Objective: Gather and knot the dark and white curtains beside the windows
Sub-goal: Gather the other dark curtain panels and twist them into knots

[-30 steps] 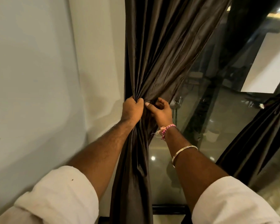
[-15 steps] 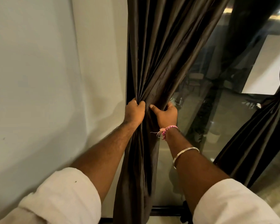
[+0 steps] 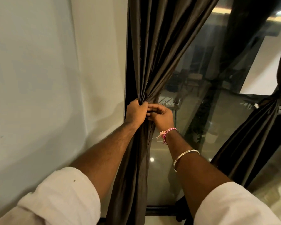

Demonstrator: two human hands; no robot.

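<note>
A dark brown curtain point(image 3: 159, 51) hangs at the left edge of the window glass point(image 3: 206, 88) and is bunched into a narrow bundle at mid height. My left hand point(image 3: 135, 112) is shut on the bundle from the left. Right beside it, touching its fingers, my right hand point(image 3: 161, 116) wraps the same bundle from the right. Below the hands the fabric falls loose to the floor. A second dark curtain point(image 3: 256, 137) at the right is tied in a knot near the frame edge. No white curtain is distinguishable.
A plain pale wall point(image 3: 47, 78) fills the left side. The dark window frame rail point(image 3: 161, 211) runs along the floor. The glass reflects room lights and furniture. A strip of light floor point(image 3: 272, 189) shows at the lower right.
My right hand has moved left against my left hand and curled further round the bundle. The gathered fabric is now tighter, baring more glass.
</note>
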